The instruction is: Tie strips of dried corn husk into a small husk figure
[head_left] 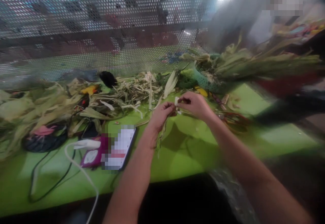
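My left hand (162, 113) and my right hand (195, 104) meet above the green table, fingertips close together. Between them is a small piece of pale corn husk (176, 101), pinched in my right fingers. My left fingers are also pinched on husk, and thin dry strands (162, 134) hang below that hand. How the pieces join at the fingertips is too small to make out. Just beyond my hands lies a heap of dry corn husk strips (132, 93), with one broad pale leaf (171, 83) sticking up.
On the left lie a phone (123, 146), a magenta power bank (90, 158) with a white cable (81, 168), and a black pouch (44, 141). A green basket (209, 82) with long husks stands back right, near red-handled scissors (236, 117). A perforated metal panel (101, 54) borders the table (185, 163).
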A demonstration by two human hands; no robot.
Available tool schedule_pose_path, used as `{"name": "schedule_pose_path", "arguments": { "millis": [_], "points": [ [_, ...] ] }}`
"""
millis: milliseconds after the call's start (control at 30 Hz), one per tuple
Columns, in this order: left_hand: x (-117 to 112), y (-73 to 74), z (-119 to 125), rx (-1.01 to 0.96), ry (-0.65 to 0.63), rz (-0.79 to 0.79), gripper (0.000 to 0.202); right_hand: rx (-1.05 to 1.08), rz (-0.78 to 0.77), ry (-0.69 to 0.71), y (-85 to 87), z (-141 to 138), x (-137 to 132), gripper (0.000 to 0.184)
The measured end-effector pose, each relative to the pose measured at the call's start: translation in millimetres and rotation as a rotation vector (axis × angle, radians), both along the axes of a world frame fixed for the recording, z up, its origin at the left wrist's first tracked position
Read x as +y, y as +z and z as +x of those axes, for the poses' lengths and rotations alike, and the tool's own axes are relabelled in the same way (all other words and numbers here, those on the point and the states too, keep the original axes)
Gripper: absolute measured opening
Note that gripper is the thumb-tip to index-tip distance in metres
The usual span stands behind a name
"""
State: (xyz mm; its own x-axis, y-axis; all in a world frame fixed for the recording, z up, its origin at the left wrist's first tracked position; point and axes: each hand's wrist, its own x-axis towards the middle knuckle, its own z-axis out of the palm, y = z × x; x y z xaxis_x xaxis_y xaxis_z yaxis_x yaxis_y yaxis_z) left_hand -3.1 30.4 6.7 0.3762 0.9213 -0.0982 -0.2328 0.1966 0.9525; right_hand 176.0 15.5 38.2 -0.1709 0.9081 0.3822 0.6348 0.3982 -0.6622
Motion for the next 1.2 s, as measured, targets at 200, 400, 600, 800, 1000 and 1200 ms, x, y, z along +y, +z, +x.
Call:
{"name": "schedule_pose_path", "arguments": {
  "millis": [200, 400, 600, 800, 1000, 1200],
  "points": [
    [0, 1.2, 0, 0.021, -0.019, -0.057, 0.031, 0.022, 0.044, -0.030, -1.1, -4, 0, 0.011],
    [1, 0.1, -1, 0.030, -0.003, -0.098, 0.030, 0.042, 0.064, -0.031, 2.0, 1, 0, 0.009],
    [5, -8.7, -4, 0.050, 0.024, -0.054, 0.033, -0.014, 0.133, -0.032, 6.7, 6, -2, 0.009],
    [11, -19.3, -7, 0.353, 0.114, 0.171, 0.024, -0.314, 0.178, 0.045, 8.9, 3, -9, 0.015],
    [0, -9.1, -1, 0.661, -0.032, 0.473, 0.008, -0.236, 0.143, 0.244, 8.4, 5, -6, 0.014],
    [-4, -3.3, -3, 0.299, -0.218, 0.341, 0.018, 0.105, -0.149, 0.222, -4.1, 21, 19, 0.016]
  ]
}}
